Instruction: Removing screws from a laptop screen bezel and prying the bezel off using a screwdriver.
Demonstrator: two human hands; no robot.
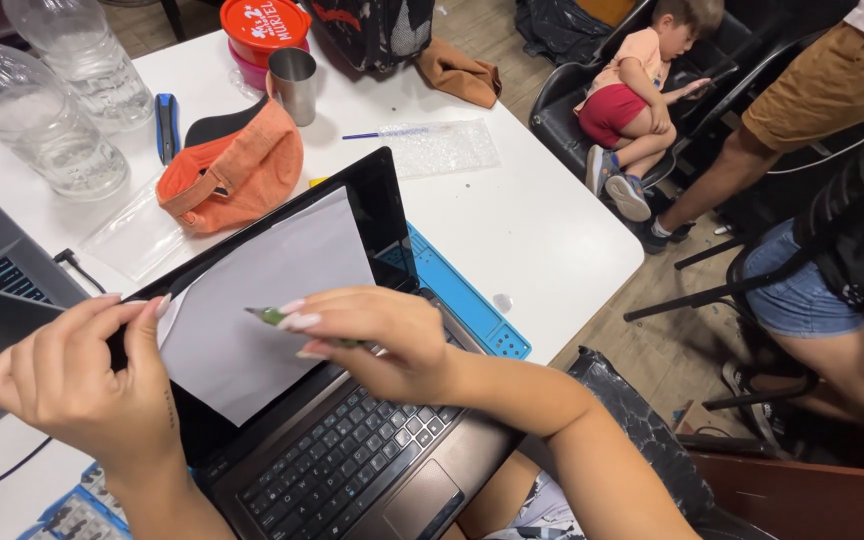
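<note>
right hand (372, 335) pinches a thin green pen-like tool (274, 317), fingers closed around its shaft, pointed tip sticking out to the left over a white sheet of paper (262, 300). the sheet lies against the black screen of an open dark brown laptop (352, 470), which stands at the white table (512, 220) edge, partly over a blue plastic work mat (462, 295). left hand (82, 385) grips the screen's upper left corner, thumb and fingers curled on the bezel, seemingly catching the paper's edge too; cannot tell for sure.

handling, as a guess: tool is light, stiff, narrow, smooth, so could slip or roll; best held mid-shaft, near the tip for control. paper is very light and floppy, slides easily on glossy screen, creases if pinched hard; hold at an edge or press flat. screen lid is rigid but hinged, glass fragile, so grip the bezel only.

nearby: orange fabric cap (237, 165), two clear plastic water bottles (37, 110), a steel cup (295, 85), and a second grey laptop (2, 265) at left.
</note>
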